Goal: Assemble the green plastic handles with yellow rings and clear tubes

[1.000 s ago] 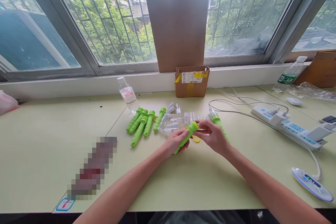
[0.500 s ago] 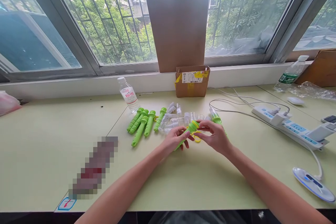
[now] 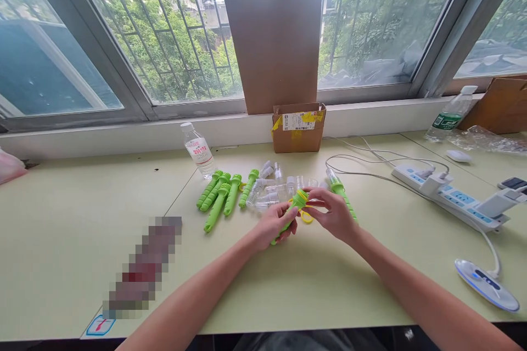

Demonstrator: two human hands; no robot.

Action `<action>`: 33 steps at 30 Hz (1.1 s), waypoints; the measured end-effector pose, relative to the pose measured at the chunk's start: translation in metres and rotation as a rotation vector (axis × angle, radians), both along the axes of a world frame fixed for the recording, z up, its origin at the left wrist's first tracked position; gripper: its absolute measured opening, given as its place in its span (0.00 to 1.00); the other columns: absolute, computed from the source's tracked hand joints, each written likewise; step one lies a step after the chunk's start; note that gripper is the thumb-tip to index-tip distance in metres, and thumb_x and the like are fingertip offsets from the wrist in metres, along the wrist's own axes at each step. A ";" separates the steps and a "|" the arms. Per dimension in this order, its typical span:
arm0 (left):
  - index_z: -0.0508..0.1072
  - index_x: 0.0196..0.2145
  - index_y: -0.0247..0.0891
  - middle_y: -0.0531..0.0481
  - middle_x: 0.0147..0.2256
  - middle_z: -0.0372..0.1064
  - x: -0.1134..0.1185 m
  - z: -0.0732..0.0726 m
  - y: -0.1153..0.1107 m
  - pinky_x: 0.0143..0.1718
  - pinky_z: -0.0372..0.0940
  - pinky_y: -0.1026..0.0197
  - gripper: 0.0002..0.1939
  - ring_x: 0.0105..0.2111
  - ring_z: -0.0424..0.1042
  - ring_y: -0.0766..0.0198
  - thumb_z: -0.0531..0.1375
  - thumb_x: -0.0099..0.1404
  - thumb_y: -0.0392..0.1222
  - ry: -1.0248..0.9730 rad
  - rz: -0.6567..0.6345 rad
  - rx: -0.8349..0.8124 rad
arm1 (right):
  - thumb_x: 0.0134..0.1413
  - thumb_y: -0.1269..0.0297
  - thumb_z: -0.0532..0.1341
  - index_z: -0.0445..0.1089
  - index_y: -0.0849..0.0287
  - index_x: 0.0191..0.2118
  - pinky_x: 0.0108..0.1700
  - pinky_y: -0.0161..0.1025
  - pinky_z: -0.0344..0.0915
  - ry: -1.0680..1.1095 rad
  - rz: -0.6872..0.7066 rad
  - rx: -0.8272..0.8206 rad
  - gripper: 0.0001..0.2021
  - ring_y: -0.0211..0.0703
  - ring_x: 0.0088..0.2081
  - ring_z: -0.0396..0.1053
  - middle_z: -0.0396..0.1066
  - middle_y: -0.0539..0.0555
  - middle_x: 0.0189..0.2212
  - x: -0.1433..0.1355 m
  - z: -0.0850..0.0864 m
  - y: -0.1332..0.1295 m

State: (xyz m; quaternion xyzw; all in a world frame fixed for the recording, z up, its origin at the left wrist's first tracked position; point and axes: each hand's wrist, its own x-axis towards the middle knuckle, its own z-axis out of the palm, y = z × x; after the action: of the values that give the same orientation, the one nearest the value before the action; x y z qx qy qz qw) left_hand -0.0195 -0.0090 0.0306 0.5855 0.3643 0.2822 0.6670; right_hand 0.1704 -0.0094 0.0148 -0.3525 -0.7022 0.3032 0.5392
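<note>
My left hand [image 3: 275, 225] is wrapped round a green ridged tube [image 3: 295, 204], which tilts up to the right. A yellow ring sits around the tube's top. The fingertips of my right hand [image 3: 331, 214] pinch at that ring end. Beneath and behind my fingers lies another yellow ring [image 3: 306, 217]. Several green tubes [image 3: 217, 208] lie to the left of my hands. Clear plastic caps or tubes [image 3: 272, 193] are heaped just beyond. To the right, a green tube with a clear top [image 3: 337, 187] lies partly behind my right hand.
A labelled water bottle [image 3: 199, 152] and an open cardboard box [image 3: 298, 132] stand at the back. Towards the right are a power strip [image 3: 457, 197] with cables, a white oval device [image 3: 486, 285] and another bottle [image 3: 448, 115]. A blurred-out object [image 3: 146, 269] lies at left.
The view has shifted slightly. My left fingers have curled closer round the green tube, and my right fingers remain at its ringed top.
</note>
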 end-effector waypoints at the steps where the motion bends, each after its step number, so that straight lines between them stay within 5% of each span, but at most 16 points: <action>1: 0.62 0.37 0.38 0.58 0.20 0.65 0.001 0.000 -0.001 0.10 0.45 0.71 0.21 0.11 0.53 0.75 0.60 0.58 0.58 0.014 0.019 0.019 | 0.53 0.57 0.64 0.67 0.55 0.37 0.47 0.52 0.75 0.009 -0.001 0.010 0.10 0.49 0.45 0.74 0.72 0.56 0.45 -0.001 0.000 -0.001; 4: 0.61 0.35 0.39 0.55 0.24 0.71 0.003 0.000 -0.002 0.11 0.48 0.71 0.21 0.11 0.57 0.75 0.65 0.54 0.53 0.016 0.075 0.055 | 0.54 0.57 0.63 0.68 0.56 0.36 0.46 0.51 0.76 0.002 -0.030 0.050 0.09 0.48 0.42 0.75 0.73 0.57 0.45 -0.001 0.001 -0.002; 12: 0.70 0.36 0.33 0.44 0.32 0.74 0.002 0.001 0.001 0.17 0.60 0.68 0.21 0.21 0.72 0.66 0.61 0.58 0.57 0.024 0.099 0.127 | 0.52 0.60 0.65 0.69 0.56 0.36 0.44 0.49 0.77 0.003 -0.063 0.049 0.08 0.47 0.42 0.74 0.71 0.57 0.42 0.000 0.003 -0.001; 24: 0.66 0.33 0.35 0.59 0.15 0.57 -0.001 -0.001 0.003 0.11 0.47 0.69 0.23 0.11 0.52 0.74 0.52 0.64 0.60 -0.018 -0.006 0.114 | 0.50 0.62 0.66 0.67 0.56 0.36 0.46 0.50 0.76 0.002 -0.021 -0.046 0.10 0.46 0.42 0.73 0.69 0.55 0.44 0.000 0.000 0.000; 29: 0.62 0.40 0.39 0.61 0.17 0.63 -0.001 0.000 0.001 0.11 0.48 0.71 0.20 0.11 0.54 0.75 0.63 0.58 0.54 0.060 0.043 0.104 | 0.51 0.63 0.66 0.67 0.56 0.36 0.48 0.49 0.75 0.022 -0.011 -0.018 0.08 0.47 0.46 0.72 0.69 0.56 0.45 -0.001 -0.002 0.000; 33: 0.61 0.34 0.39 0.54 0.24 0.71 0.000 0.000 0.000 0.12 0.51 0.70 0.19 0.12 0.60 0.73 0.62 0.58 0.54 0.034 0.078 0.098 | 0.50 0.63 0.66 0.67 0.56 0.36 0.47 0.49 0.76 0.015 -0.014 -0.009 0.09 0.48 0.46 0.72 0.70 0.56 0.44 0.000 -0.001 0.000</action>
State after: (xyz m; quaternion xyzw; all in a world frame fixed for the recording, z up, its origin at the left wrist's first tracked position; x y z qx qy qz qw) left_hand -0.0199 -0.0089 0.0309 0.6076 0.3837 0.3157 0.6197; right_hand 0.1701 -0.0098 0.0137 -0.3577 -0.6944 0.3053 0.5447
